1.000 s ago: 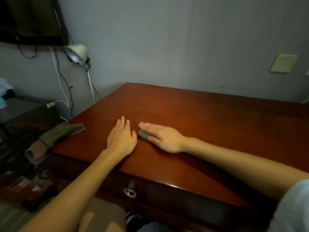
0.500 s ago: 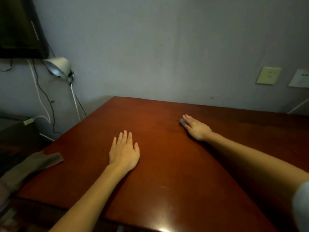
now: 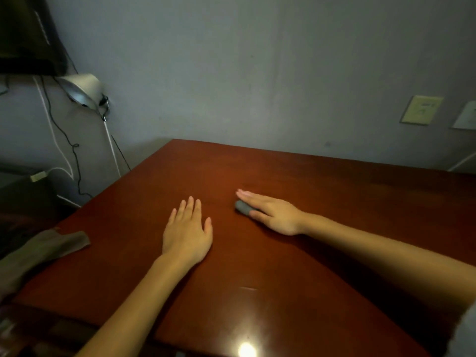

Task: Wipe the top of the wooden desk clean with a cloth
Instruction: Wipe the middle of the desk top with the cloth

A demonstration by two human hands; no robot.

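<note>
The reddish wooden desk (image 3: 322, 191) fills the lower half of the view, with its far edge against the wall. My right hand (image 3: 273, 212) lies flat near the desk's middle, fingers straight, pressing a small grey cloth (image 3: 242, 207) against the wood. Only a grey wad of the cloth shows under the fingers. My left hand (image 3: 186, 230) rests flat and spread on the desk, a little to the left of the right hand, holding nothing.
An olive-brown rag (image 3: 49, 249) hangs over the desk's left edge. Beyond that edge stand a silver lamp (image 3: 82, 91) on a white stem, cables, and a dark screen (image 3: 25, 34) on the wall. Two wall plates (image 3: 422, 109) sit at the right.
My right hand has slid the grey cloth back toward me and to the left, after reaching toward the far side. The left hand has stayed flat in place. The view tilted slightly.
</note>
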